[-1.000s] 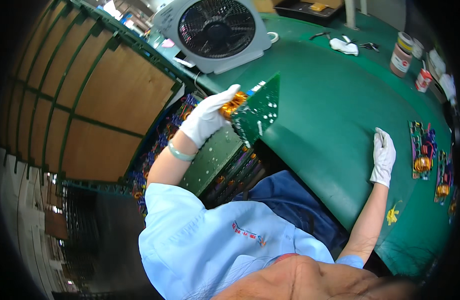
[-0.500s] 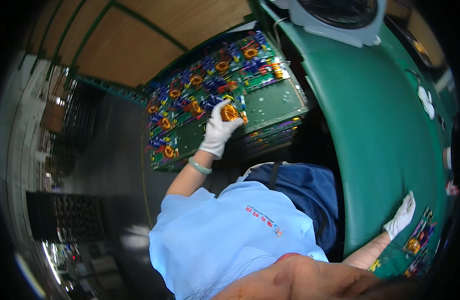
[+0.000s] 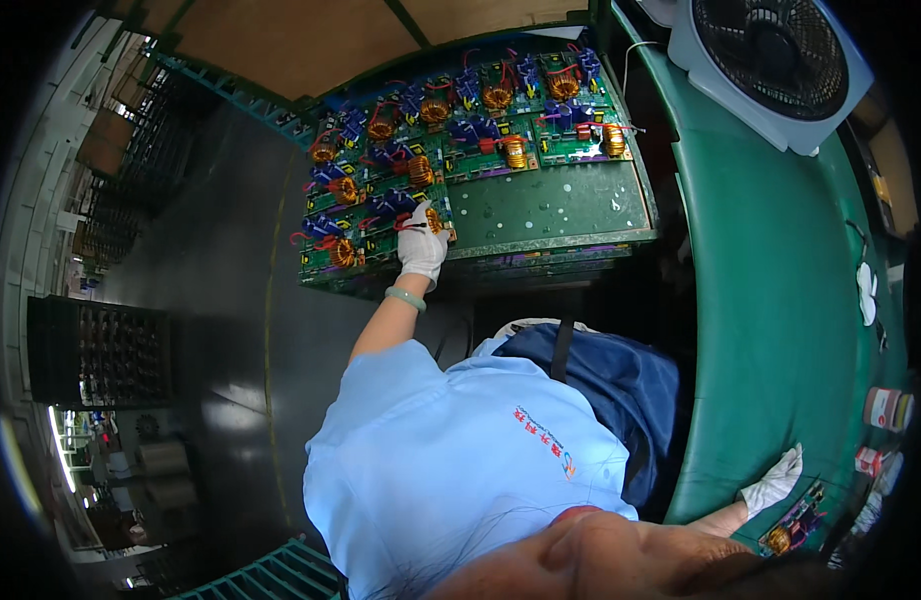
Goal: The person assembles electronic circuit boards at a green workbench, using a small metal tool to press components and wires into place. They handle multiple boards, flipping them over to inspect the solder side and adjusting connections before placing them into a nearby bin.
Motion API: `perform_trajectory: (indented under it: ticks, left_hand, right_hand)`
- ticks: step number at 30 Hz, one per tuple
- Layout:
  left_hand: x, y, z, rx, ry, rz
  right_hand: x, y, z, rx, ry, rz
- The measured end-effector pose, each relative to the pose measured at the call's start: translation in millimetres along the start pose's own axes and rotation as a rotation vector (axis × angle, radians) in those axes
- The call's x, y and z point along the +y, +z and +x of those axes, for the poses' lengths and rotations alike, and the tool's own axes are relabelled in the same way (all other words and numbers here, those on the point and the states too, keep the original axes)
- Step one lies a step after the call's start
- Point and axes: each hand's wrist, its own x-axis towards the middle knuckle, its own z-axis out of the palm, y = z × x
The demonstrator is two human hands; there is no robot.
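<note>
Grn tray [image 3: 556,205] w/ rows of PCBs [image 3: 486,155]; grn bench [image 3: 746,260] w/ fan [image 3: 771,50] + another PCB [image 3: 799,518].

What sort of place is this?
Probably an electronics assembly workshop: rows of circuit boards with copper-coloured coils lie on a green tray, near a green workbench, and white gloves are worn.

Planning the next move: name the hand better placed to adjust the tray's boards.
Likely the left hand: it holds a board on the tray; the right hand is at the table.

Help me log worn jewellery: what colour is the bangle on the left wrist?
The bangle is pale green, best seen in the head view.
</note>
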Motion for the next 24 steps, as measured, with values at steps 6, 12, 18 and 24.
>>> perform_trajectory:
  ticks: [6, 12, 18, 24]
  left_hand:
    - [-13.9, 6.7, -4.1, 0.035, -0.044, 0.025]
    - [-19.7, 5.6, -14.2, 0.014, -0.042, 0.000]
    - [-12.9, -5.8, -25.9, 0.020, -0.006, 0.018]
    - [-23.9, -12.8, -7.2, -0.141, -0.105, 0.165]
  right_hand:
    - [6.2, 3.0, 3.9, -0.003, -0.059, 0.007]
    - [11.6, 1.7, 4.5, 0.036, -0.112, -0.011]
    - [-0.3, -2.2, 1.7, 0.021, -0.079, -0.022]
    - [-5.9, 1.9, -3.7, -0.039, -0.036, 0.033]
